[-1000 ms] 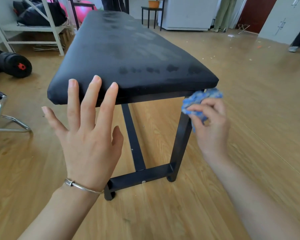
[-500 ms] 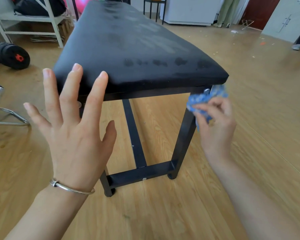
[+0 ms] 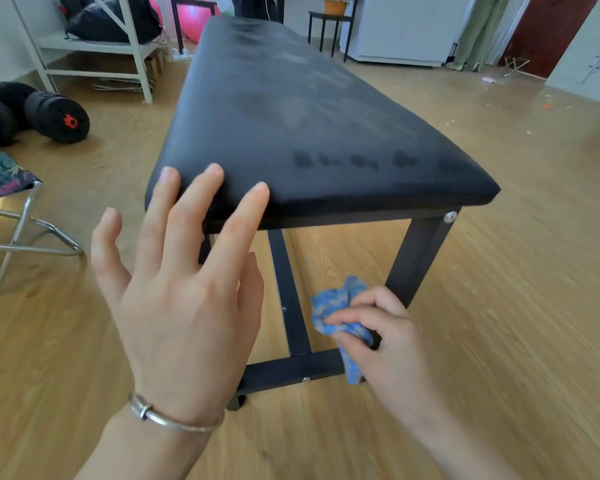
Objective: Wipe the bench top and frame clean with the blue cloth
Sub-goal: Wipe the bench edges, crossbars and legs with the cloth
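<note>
A person leans over the near end of a long black padded desk (image 3: 309,133) standing on a wooden floor (image 3: 499,306). The right hand (image 3: 392,351) is low, by the foot of the right front leg (image 3: 420,258), where it meets the bottom crossbar (image 3: 291,370). Its fingers (image 3: 354,318) are curled round a bunched blue cloth (image 3: 336,313), holding it against the dark frame. The left hand (image 3: 187,306) is spread wide and holds nothing, its fingertips over the near edge of the padding. Whether they touch it cannot be told. The cloth looks soft, light and limp, so it is likely to fold wherever it is squeezed. It seems best kept as a wad, with fingers behind it to press one face onto the metal. The frame looks like stiff square tubing, with corners and a bolt head where fabric could catch. The padding looks smooth and slightly yielding, marked with dark smudges and dull streaks. The desk might slide on this floor, so a flat palm on the padded edge would probably steady it.
</note>
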